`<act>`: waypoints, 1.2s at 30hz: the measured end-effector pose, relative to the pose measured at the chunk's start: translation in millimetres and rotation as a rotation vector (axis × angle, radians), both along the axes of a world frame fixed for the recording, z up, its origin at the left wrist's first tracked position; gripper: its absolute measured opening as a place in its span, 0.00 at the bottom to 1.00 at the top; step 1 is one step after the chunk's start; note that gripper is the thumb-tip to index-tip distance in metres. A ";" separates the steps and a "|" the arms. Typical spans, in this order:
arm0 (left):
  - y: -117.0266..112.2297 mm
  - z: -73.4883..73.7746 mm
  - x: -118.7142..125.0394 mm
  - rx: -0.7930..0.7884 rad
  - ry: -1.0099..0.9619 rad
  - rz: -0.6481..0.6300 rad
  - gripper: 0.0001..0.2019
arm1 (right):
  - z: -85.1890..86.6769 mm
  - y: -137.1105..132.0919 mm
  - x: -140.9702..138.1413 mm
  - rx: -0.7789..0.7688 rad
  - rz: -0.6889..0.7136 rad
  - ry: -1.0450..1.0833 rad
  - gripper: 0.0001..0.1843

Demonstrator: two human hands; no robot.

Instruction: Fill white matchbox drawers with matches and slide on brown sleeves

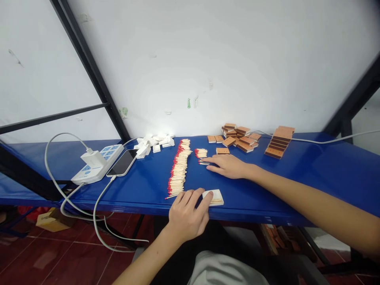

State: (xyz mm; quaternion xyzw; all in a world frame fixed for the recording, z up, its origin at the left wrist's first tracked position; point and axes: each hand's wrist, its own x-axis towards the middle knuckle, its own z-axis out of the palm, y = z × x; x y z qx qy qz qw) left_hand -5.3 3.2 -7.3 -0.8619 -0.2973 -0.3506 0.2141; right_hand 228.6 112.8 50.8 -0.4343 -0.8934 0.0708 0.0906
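My left hand [189, 213] is at the table's front edge, fingers curled, with thumb and fingertips on a white matchbox tray [218, 194]. A few matches lie inside that tray. My right hand [230, 165] reaches in from the right with its fingers stretched out. Its fingertips touch a few loose matches [203, 162] lying on the blue table. Just beyond them lies a small pile of red-headed matches [201, 153]. To the left runs a long row of matches [179, 168], heads pointing left.
Empty white trays [154, 142] are heaped at the back. Brown matchboxes [239, 136] lie in a pile at back right, beside a leaning stack of matchbox sleeves [279, 142]. A phone [122, 163], a power strip [97, 168] and white cables occupy the left of the blue table [320, 174].
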 end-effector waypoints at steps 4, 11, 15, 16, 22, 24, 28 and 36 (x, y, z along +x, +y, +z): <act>0.0 0.0 -0.2 0.005 0.002 -0.004 0.17 | 0.8 -0.4 1.6 -0.006 0.014 0.008 0.26; 0.4 -0.5 -0.2 0.003 0.002 -0.002 0.17 | -0.5 0.6 4.0 0.009 0.040 0.030 0.25; 0.1 -0.2 -0.2 -0.002 0.002 0.002 0.17 | -1.5 1.4 4.8 0.011 0.052 0.063 0.26; 0.1 -0.2 -0.3 0.000 0.001 0.002 0.17 | -1.4 1.6 4.8 0.008 0.044 0.080 0.26; 0.2 0.3 -0.5 0.003 0.010 0.004 0.17 | -0.4 2.0 3.0 0.006 -0.008 0.130 0.24; 0.2 0.5 -0.4 0.008 0.009 0.001 0.17 | -0.9 2.3 3.0 0.014 0.007 0.132 0.23; 0.2 0.5 -0.1 0.008 0.002 0.000 0.17 | -2.6 4.1 4.4 0.001 0.010 0.130 0.21; -0.2 -0.1 0.2 0.004 0.004 0.007 0.17 | -4.4 7.1 3.4 -0.022 -0.054 0.123 0.25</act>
